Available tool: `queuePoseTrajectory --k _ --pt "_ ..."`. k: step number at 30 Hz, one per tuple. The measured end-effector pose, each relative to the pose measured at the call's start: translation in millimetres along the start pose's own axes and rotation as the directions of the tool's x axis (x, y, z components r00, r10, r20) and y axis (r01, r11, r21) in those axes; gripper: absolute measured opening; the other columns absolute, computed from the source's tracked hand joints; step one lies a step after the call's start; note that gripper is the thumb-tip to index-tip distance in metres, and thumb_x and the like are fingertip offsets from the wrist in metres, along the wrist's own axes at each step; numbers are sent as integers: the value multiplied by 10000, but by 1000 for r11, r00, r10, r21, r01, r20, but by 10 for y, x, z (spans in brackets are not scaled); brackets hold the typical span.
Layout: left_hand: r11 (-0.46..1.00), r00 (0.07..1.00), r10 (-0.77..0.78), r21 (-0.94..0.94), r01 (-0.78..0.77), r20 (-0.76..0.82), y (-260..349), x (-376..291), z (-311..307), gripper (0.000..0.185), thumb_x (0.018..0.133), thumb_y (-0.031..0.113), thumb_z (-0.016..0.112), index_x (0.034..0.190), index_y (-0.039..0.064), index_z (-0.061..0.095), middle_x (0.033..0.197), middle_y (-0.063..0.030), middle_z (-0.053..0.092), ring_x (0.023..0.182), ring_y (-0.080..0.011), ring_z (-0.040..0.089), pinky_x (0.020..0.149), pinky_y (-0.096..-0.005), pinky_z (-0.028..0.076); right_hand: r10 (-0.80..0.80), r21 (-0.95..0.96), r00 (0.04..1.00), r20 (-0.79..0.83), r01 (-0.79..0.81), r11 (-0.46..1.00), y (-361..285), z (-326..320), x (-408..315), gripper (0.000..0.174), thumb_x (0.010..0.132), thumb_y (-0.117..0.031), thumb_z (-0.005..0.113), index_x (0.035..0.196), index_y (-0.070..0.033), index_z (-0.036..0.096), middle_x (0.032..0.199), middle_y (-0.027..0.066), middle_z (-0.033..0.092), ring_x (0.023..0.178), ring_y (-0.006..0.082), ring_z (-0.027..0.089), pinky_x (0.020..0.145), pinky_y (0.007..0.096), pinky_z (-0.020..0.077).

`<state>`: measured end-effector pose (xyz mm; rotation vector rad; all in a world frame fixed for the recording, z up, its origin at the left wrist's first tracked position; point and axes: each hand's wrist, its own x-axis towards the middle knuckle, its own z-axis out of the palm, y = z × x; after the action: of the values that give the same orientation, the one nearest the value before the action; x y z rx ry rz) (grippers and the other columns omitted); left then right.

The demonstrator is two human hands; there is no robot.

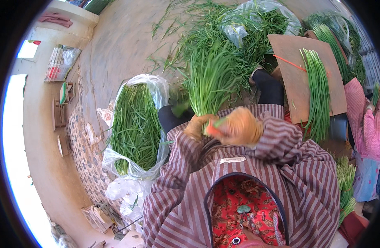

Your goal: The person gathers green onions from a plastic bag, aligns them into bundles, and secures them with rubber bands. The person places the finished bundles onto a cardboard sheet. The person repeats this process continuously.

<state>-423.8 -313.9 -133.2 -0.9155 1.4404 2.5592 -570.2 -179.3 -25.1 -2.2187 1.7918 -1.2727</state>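
My left hand [197, 125], in an orange-tan glove, grips a thick bundle of long green chives [205, 83] by its pale stem ends. The leaves fan out away from me over the floor. My right hand [241, 127], gloved alike and blurred by motion, is at the stem ends just right of the left one. A short green blade [220, 122] shows between its reddish-orange fingertips. Left of my knee stands a clear plastic bag [161, 82] packed with chives [135, 127]. Loose chives [208, 34] lie heaped on the floor ahead.
On the right, a brown board [287, 80] carries a bunch of chives [317, 90] and an orange tie [289, 63]. A person in pink sleeves [360, 114] sits beyond it, holding greens. More bunches [345, 183] lie at lower right. A wire-sided crate [58, 65] stands by the left wall.
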Motion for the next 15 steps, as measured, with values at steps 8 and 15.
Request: queuePoseTrajectory --k 8,15 --pt "980 965 -84 -195 34 -250 145 -18 -320 306 706 -14 706 979 -41 569 819 -160 628 680 -260 645 651 -372 572 887 495 397 236 -835 242 535 -445 177 767 851 -684 391 1087 23 569 680 107 648 467 156 595 446 296 475" --pt "250 768 227 798 549 -599 713 -233 -184 801 776 139 616 1454 248 204 947 -220 617 891 -391 619 784 -460 478 158 284 239 958 -729 -622 259 1003 -109 724 883 -620 414 1375 -90 372 1249 228 523 1093 328 564 880 494 466"
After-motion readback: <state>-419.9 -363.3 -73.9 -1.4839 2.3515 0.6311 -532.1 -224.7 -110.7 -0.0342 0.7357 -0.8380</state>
